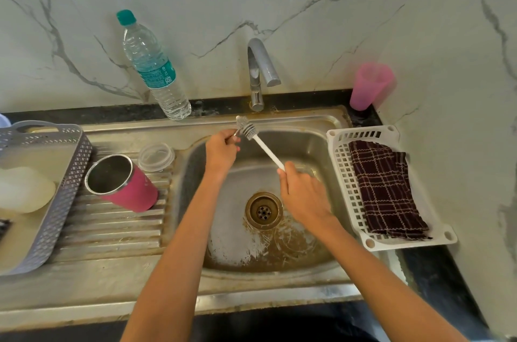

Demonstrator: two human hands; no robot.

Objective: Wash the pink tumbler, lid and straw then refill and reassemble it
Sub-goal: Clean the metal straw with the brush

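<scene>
Both bare forearms reach over the stainless sink (279, 283), its basin stained brown around the round drain (264, 210). Right hand (303, 196) grips the white handle of a bristled brush (253, 134); left hand (222, 150) pinches a thin metal straw (237, 133) against the bristles. On the ribbed drainboard at the sink's left lies the pink tumbler (123, 183), steel-lined, beside its clear lid (156, 157). Veined marble walls the back.

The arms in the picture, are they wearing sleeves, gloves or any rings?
No. Both arms are bare all the way to the bottom edge of the picture, with no sleeves showing. The left hand and right hand wear no gloves, and no rings, watch or bracelet show.
</scene>
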